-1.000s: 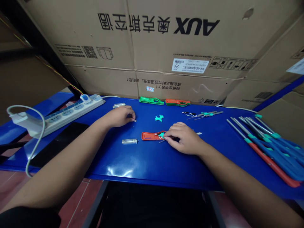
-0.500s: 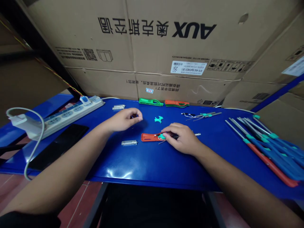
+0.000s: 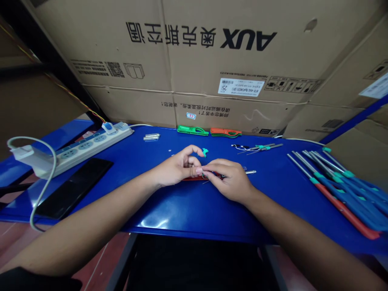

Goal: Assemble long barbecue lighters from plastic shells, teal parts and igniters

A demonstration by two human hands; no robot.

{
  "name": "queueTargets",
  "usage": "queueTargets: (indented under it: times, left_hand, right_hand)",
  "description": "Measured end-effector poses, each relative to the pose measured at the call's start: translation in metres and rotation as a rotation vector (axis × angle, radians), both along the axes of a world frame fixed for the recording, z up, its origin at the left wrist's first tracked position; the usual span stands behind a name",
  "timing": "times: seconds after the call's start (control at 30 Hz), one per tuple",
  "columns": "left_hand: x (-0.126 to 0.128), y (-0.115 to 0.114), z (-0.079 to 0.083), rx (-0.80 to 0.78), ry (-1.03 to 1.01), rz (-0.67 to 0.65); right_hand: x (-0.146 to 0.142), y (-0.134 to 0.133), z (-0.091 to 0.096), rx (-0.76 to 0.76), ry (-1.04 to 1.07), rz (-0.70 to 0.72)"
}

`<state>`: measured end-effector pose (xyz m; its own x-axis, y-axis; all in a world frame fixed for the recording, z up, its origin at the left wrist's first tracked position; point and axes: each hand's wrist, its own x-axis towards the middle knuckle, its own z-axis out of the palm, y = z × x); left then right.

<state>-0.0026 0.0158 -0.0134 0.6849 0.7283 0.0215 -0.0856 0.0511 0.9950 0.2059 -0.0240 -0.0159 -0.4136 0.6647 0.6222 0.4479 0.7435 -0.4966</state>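
Your right hand (image 3: 228,180) is pinching narrowly at the orange plastic tool (image 3: 194,178), mid-way along the blue desk (image 3: 273,226). Your left hand (image 3: 177,167) is curling narrowly, its hold unclear. Crowded fingers are risking knocking the teal plastic piece (image 3: 205,152).

Glossy blue painted tabletop (image 3: 188,210); matt corrugated cardboard cartons (image 3: 91,48); smooth orange plastic housing (image 3: 197,178); bright metal rods (image 3: 300,165), smooth blue plastic handles (image 3: 342,194).

Upside down on the cardboard carton (image 3: 194,64) at twelve o'clock, black AUX lettering (image 3: 249,39) runs beside Chinese 奥克斯空调 (image 3: 171,34); toward one o'clock, a white label (image 3: 239,87) shows 25.
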Motion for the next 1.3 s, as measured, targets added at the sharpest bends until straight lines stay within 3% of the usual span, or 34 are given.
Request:
queueTargets:
  times: [0.13,0.23,0.33,0.5,0.67,0.83,1.03,1.2,1.3]
  left_hand:
    - [-0.005,-0.002,0.007,0.075,0.039,-0.036]
    - [-0.018,0.003,0.018,0.347,0.315,-0.059]
    - [-0.028,0.007,0.029,0.607,0.552,0.014]
    - [-0.016,-0.003,0.027,0.730,0.556,0.060]
    - [-0.003,-0.015,0.022,0.798,0.570,0.112]
    - [-0.003,-0.015,0.020,0.877,0.570,0.133]
    - [-0.001,-0.020,0.020,1.082,0.596,0.015]
    - [-0.006,-0.016,0.027,0.971,0.529,-0.018]
    - [-0.023,-0.007,0.036,0.915,0.746,-0.074]
  right_hand:
    - [0.002,-0.001,0.001,0.061,0.023,0.072]
    - [0.005,-0.001,0.002,0.040,-0.003,0.054]
    - [0.007,0.000,0.002,-0.012,-0.033,-0.018]
    - [0.002,0.001,-0.001,-0.040,-0.107,-0.098]
    - [-0.003,-0.003,-0.002,-0.048,-0.153,-0.089]
    - [-0.002,-0.003,0.000,-0.127,-0.053,-0.060]
    - [-0.004,-0.001,0.002,-0.134,0.043,-0.154]
    - [-0.002,0.000,0.000,-0.043,0.099,-0.164]
    - [0.002,0.000,-0.001,-0.108,0.119,-0.164]
